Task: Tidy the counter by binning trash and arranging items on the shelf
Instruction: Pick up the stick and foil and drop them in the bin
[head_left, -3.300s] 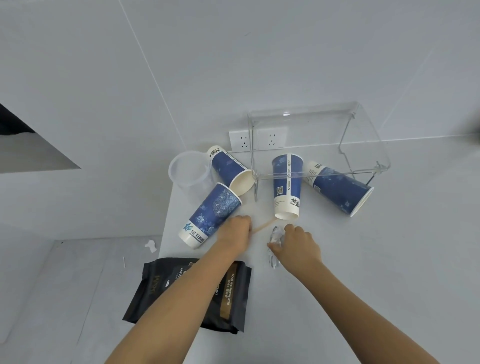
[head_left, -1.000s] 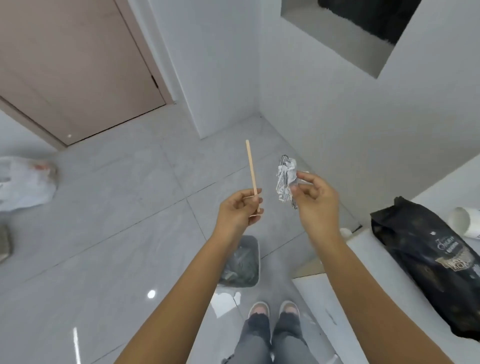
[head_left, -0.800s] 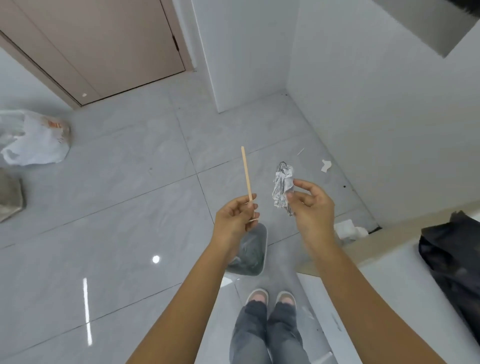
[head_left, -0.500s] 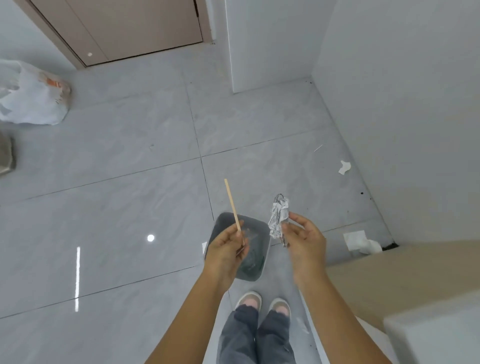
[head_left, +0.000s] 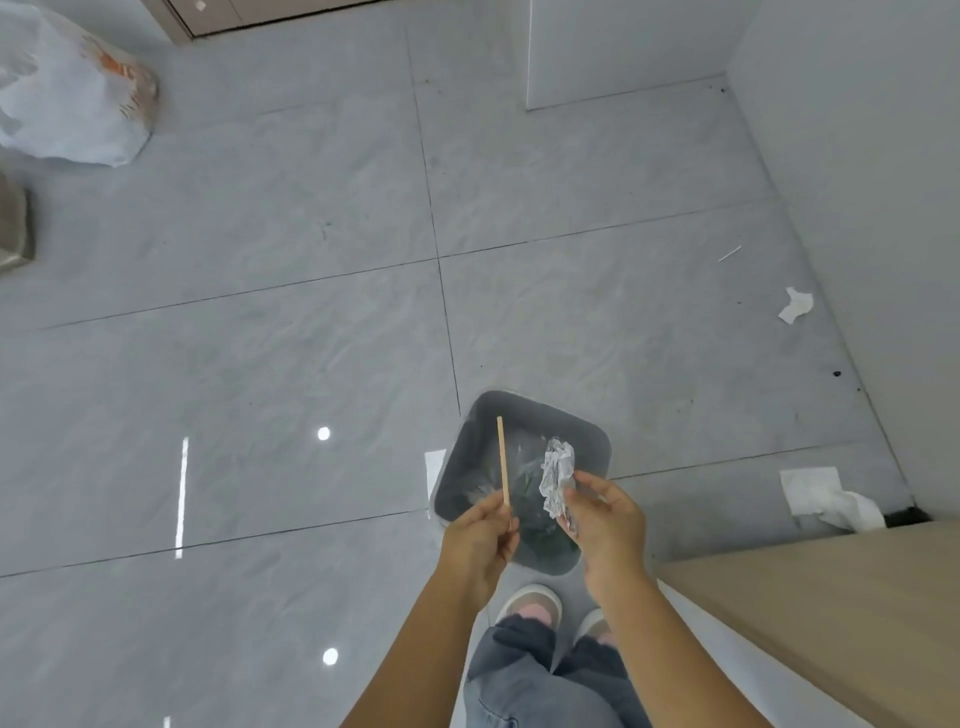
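My left hand (head_left: 480, 540) pinches a thin wooden stir stick (head_left: 502, 460), which points up and away over the bin. My right hand (head_left: 605, 525) holds a crumpled clear wrapper (head_left: 557, 475) by its lower end. Both hands hover directly above a small grey trash bin (head_left: 467, 457) on the floor, lined with a bag and holding some dark and clear trash.
My feet (head_left: 530, 608) stand just behind the bin. A wooden counter side (head_left: 810, 597) is at the lower right. Paper scraps (head_left: 826, 501) lie by the wall, another scrap (head_left: 795, 306) farther off. A full white plastic bag (head_left: 72, 98) sits at the far left.
The view has swung from the counter down to the floor. Both hands, still holding the stick and wrapper, have come to rest over the bin.
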